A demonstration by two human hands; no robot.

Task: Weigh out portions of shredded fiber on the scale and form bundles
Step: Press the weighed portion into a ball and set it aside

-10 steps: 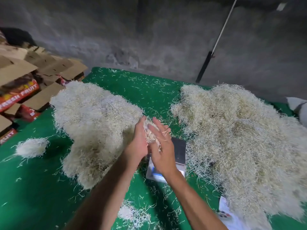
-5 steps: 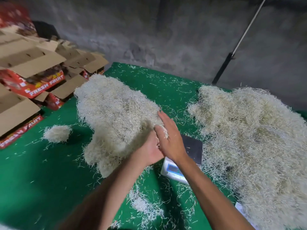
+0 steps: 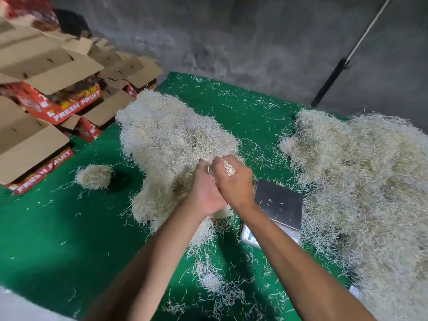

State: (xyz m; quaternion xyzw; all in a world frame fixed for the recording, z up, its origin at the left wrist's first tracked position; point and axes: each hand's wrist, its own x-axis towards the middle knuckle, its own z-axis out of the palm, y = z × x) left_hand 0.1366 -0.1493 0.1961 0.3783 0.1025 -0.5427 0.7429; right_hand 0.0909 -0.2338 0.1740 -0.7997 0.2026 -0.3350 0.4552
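A tall heap of pale shredded fiber (image 3: 171,140) lies on the green mat (image 3: 58,228) at centre left. My left hand (image 3: 205,192) and my right hand (image 3: 236,181) meet at its near right edge, and both grip a tuft of fiber (image 3: 228,167) between them. Just right of my hands sits a scale (image 3: 279,203) with a bare metal platform; my right forearm covers part of its display. A small rounded fiber bundle (image 3: 93,176) rests alone on the mat at left. A larger fiber heap (image 3: 361,193) fills the right side.
Open cardboard fruit boxes (image 3: 51,98) are stacked at the left edge of the mat. A grey wall stands behind, with a black-handled pole (image 3: 333,77) leaning against it at right. Loose strands (image 3: 215,281) litter the mat near me.
The view has swung left, showing more boxes. My hands have moved from over the scale to the left heap's edge, and their fingers have curled tighter round the tuft.
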